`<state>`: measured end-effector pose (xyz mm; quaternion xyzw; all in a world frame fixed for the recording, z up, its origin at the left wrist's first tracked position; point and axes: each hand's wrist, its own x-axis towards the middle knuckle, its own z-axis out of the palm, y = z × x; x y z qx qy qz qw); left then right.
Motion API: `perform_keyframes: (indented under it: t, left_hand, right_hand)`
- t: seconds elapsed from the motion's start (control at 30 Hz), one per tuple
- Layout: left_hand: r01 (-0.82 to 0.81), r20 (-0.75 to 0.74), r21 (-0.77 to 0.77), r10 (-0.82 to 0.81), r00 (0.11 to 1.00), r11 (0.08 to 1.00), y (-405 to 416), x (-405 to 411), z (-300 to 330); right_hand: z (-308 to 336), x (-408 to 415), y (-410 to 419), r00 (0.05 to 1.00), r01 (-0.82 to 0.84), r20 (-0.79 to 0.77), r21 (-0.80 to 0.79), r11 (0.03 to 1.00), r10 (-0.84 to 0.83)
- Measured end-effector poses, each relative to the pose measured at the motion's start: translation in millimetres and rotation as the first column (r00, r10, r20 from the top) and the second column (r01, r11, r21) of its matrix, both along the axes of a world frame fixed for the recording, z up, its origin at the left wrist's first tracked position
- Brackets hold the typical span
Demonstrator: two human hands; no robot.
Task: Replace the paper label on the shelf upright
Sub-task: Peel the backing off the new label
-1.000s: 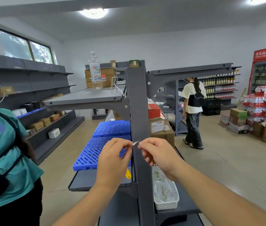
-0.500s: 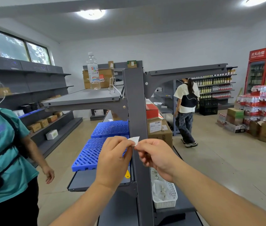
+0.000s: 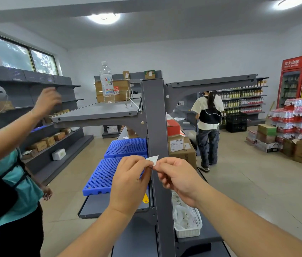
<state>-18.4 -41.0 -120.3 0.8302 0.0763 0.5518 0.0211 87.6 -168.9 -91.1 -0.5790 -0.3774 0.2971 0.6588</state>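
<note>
Two hands meet in front of the grey shelf upright (image 3: 153, 115): our left hand (image 3: 129, 180) and right hand (image 3: 178, 178) each pinch an end of the small white paper label (image 3: 153, 158), fingers closed tight on it. Pulling apart could tear it, or it may curl and stick crookedly, we judge. Its long axis runs roughly left to right, the free corner tipped up. Beyond, a water bottle (image 3: 106, 82) stands on the shelf.

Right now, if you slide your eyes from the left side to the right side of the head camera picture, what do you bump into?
Person in a teal shirt → blue plastic pallets → left hand → paper label → right hand → person with a black backpack → stacked packs of bottled water → red drinks fridge.
</note>
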Motion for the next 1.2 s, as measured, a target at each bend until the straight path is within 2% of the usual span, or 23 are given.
perform_keyframes:
  t: [0.23, 0.63, 0.8, 0.97, 1.2]
  left_hand:
    - [-0.013, 0.012, 0.018, 0.013, 1.000, 1.000, 0.0, -1.2, 0.9]
    - [-0.017, -0.020, 0.008, 0.017, 1.000, 1.000, 0.0, 0.1, -1.9]
    - [0.049, -0.089, -0.195, -0.067, 0.994, 0.980, -10.1, -2.2, 1.5]
    - [0.133, -0.094, -0.446, -0.195, 0.976, 0.885, -16.1, -4.6, 6.3]
    - [0.139, -0.173, -0.543, -0.272, 0.947, 0.828, -10.3, -8.6, 14.7]
  right_hand:
    - [-1.0, -0.8, 1.0, 0.999, -0.001, -0.037, 0.030, 1.000, 0.002]
    - [-2.0, -0.8, 1.2, 0.999, 0.042, 0.018, -0.008, 0.999, -0.042]
    - [-1.5, 2.5, 1.1, 0.995, 0.069, 0.069, 0.028, 0.997, -0.071]
    - [-3.1, 8.4, -1.4, 0.971, 0.077, 0.225, 0.026, 0.997, -0.081]
    - [-7.0, 16.9, -2.8, 0.895, 0.107, 0.435, 0.009, 0.994, -0.100]
